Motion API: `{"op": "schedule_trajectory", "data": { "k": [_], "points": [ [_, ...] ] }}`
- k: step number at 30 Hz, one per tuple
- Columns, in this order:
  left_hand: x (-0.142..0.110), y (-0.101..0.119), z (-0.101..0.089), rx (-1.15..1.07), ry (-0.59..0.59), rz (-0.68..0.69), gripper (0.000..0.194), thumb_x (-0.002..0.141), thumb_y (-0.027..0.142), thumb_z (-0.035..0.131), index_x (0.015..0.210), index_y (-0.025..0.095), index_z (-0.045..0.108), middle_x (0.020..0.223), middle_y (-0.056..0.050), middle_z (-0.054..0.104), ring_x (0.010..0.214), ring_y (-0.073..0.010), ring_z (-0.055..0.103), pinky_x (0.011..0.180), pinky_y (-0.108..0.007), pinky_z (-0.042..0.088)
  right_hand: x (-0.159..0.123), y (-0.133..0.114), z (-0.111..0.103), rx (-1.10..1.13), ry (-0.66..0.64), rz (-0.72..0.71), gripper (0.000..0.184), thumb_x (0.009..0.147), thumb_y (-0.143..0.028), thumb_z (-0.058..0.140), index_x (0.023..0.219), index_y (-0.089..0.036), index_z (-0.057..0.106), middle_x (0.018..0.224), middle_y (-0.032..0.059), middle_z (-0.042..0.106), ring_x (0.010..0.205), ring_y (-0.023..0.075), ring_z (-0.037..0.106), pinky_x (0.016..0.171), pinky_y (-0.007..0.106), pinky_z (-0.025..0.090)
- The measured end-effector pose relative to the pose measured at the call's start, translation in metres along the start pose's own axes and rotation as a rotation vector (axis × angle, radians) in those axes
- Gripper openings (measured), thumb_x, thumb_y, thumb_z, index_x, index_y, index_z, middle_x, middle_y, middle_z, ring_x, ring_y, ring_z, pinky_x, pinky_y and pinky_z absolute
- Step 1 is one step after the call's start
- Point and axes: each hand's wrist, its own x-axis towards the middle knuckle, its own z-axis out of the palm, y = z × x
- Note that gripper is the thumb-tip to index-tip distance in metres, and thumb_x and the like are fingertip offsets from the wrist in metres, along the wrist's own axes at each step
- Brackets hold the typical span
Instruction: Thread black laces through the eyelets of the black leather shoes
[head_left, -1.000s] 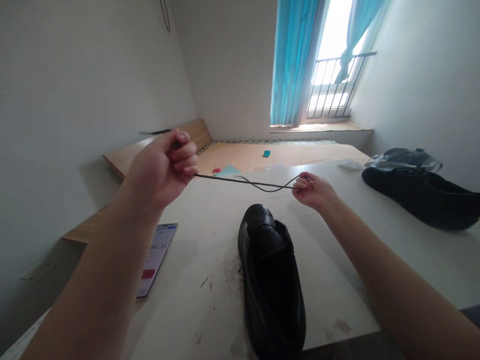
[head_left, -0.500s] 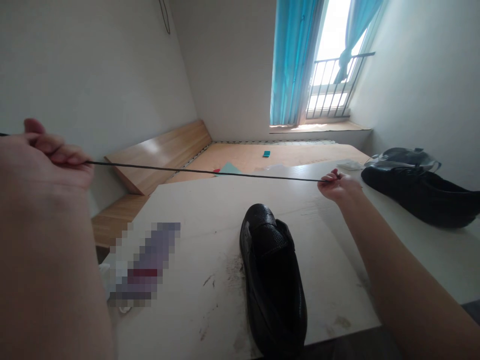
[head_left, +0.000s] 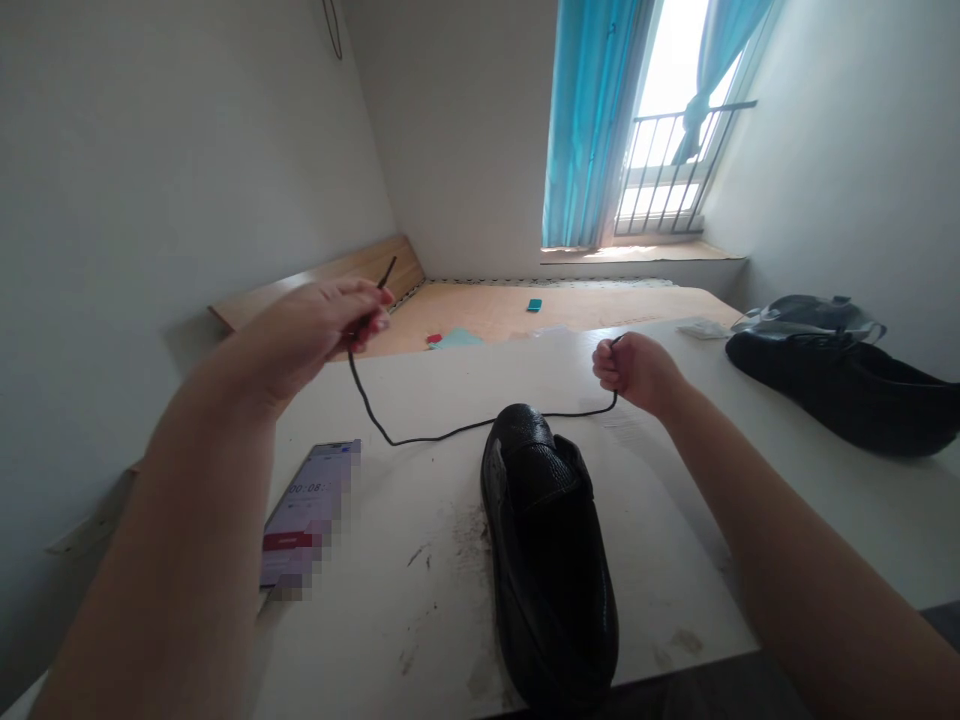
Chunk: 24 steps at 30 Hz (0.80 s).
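A black shoelace [head_left: 450, 432] hangs slack between my hands, sagging in a loop just beyond the toe of a black leather loafer [head_left: 544, 560]. My left hand [head_left: 315, 325] pinches the lace near one end, and a short tip sticks up past the fingers. My right hand [head_left: 634, 372] is closed around the other end above the far side of the shoe. The loafer lies on a white tabletop [head_left: 375, 620], its opening hidden from this angle. I cannot tell whether the lace touches the shoe.
A second black shoe [head_left: 840, 395] and a crumpled plastic bag [head_left: 806, 318] lie at the table's right. A phone [head_left: 307, 510] with a pixelated screen lies at the left. Beyond the table stand a wooden platform [head_left: 510, 310] and a curtained window [head_left: 645, 130].
My hands have come closer together, my left hand moving in from the far left. The lace has gone from taut and straight to slack and sagging.
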Motion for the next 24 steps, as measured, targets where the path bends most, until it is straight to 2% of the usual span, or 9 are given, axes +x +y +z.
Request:
{"op": "schedule_trajectory", "data": {
  "k": [1, 3, 6, 8, 11, 13, 18, 21, 24],
  "points": [
    [0.002, -0.005, 0.008, 0.065, -0.063, -0.010, 0.002, 0.083, 0.017, 0.052, 0.081, 0.017, 0.053, 0.062, 0.003, 0.047, 0.057, -0.0095, 0.039, 0.054, -0.024, 0.029, -0.003, 0.002, 0.006, -0.077, -0.078, 0.038, 0.025, 0.087, -0.022, 0.036, 0.062, -0.019, 0.039, 0.056, -0.0038, 0.030, 0.045, 0.0080, 0.026, 0.039, 0.020, 0.021],
    [0.005, -0.013, 0.024, 0.183, -0.211, -0.045, 0.004, 0.079, 0.016, 0.050, 0.081, 0.018, 0.052, 0.059, 0.003, 0.045, 0.055, -0.0112, 0.037, 0.055, -0.026, 0.027, -0.008, 0.005, 0.017, -0.234, -0.214, 0.107, 0.034, 0.091, -0.031, 0.037, 0.059, -0.019, 0.037, 0.056, -0.0045, 0.027, 0.046, 0.0078, 0.023, 0.041, 0.021, 0.019],
    [0.005, -0.019, 0.050, 0.231, -0.416, -0.095, 0.013, 0.080, 0.021, 0.042, 0.067, 0.020, 0.040, 0.058, 0.003, 0.036, 0.055, -0.0124, 0.031, 0.053, -0.028, 0.025, -0.013, 0.013, 0.029, -0.474, -0.336, 0.152, 0.041, 0.095, -0.041, 0.040, 0.061, -0.018, 0.040, 0.056, -0.0046, 0.029, 0.048, 0.0076, 0.024, 0.044, 0.022, 0.018],
    [0.000, -0.019, 0.067, 0.239, -0.515, -0.128, 0.025, 0.086, 0.033, 0.038, 0.065, 0.021, 0.035, 0.060, 0.003, 0.033, 0.054, -0.0127, 0.028, 0.052, -0.029, 0.025, -0.013, 0.019, 0.033, -0.636, -0.359, 0.140, 0.036, 0.093, -0.040, 0.045, 0.067, -0.016, 0.049, 0.057, -0.0038, 0.036, 0.049, 0.0081, 0.029, 0.047, 0.022, 0.022],
    [-0.009, -0.016, 0.086, 0.371, -0.584, -0.055, 0.038, 0.091, 0.049, 0.039, 0.066, 0.020, 0.037, 0.063, 0.003, 0.033, 0.056, -0.0119, 0.029, 0.054, -0.027, 0.026, -0.011, 0.025, 0.037, -0.841, -0.340, 0.074, 0.017, 0.087, -0.029, 0.055, 0.086, -0.014, 0.062, 0.063, -0.0018, 0.047, 0.057, 0.0102, 0.039, 0.055, 0.024, 0.030],
    [-0.013, -0.016, 0.093, 0.437, -0.637, -0.033, 0.042, 0.091, 0.052, 0.038, 0.066, 0.019, 0.036, 0.064, 0.004, 0.032, 0.057, -0.0115, 0.029, 0.054, -0.027, 0.025, -0.012, 0.025, 0.039, -0.932, -0.345, 0.033, 0.017, 0.082, -0.026, 0.059, 0.092, -0.015, 0.064, 0.067, -0.0019, 0.049, 0.062, 0.0106, 0.041, 0.059, 0.024, 0.032],
    [-0.013, -0.025, 0.107, 0.453, -0.627, 0.041, 0.037, 0.095, 0.045, 0.034, 0.072, 0.018, 0.047, 0.072, 0.002, 0.048, 0.067, -0.0135, 0.043, 0.064, -0.027, 0.035, -0.023, 0.013, 0.040, -1.063, -0.413, 0.090, 0.027, 0.083, -0.041, 0.057, 0.090, -0.016, 0.063, 0.072, -0.0013, 0.047, 0.065, 0.0111, 0.040, 0.059, 0.024, 0.032],
    [-0.013, -0.031, 0.118, 0.449, -0.577, 0.087, 0.031, 0.092, 0.042, 0.041, 0.085, 0.019, 0.061, 0.082, 0.000, 0.060, 0.078, -0.0159, 0.053, 0.069, -0.028, 0.037, -0.032, 0.002, 0.036, -1.104, -0.491, 0.198, 0.033, 0.089, -0.044, 0.047, 0.094, -0.017, 0.063, 0.069, -0.0020, 0.044, 0.059, 0.0101, 0.038, 0.053, 0.023, 0.030],
    [-0.016, -0.034, 0.126, 0.455, -0.583, 0.079, 0.034, 0.087, 0.045, 0.049, 0.090, 0.019, 0.070, 0.080, -0.001, 0.066, 0.074, -0.0160, 0.055, 0.064, -0.028, 0.038, -0.039, -0.006, 0.034, -1.146, -0.609, 0.274, 0.029, 0.089, -0.041, 0.049, 0.086, -0.016, 0.062, 0.066, -0.0027, 0.044, 0.056, 0.0089, 0.036, 0.050, 0.023, 0.027]
  ]
}}
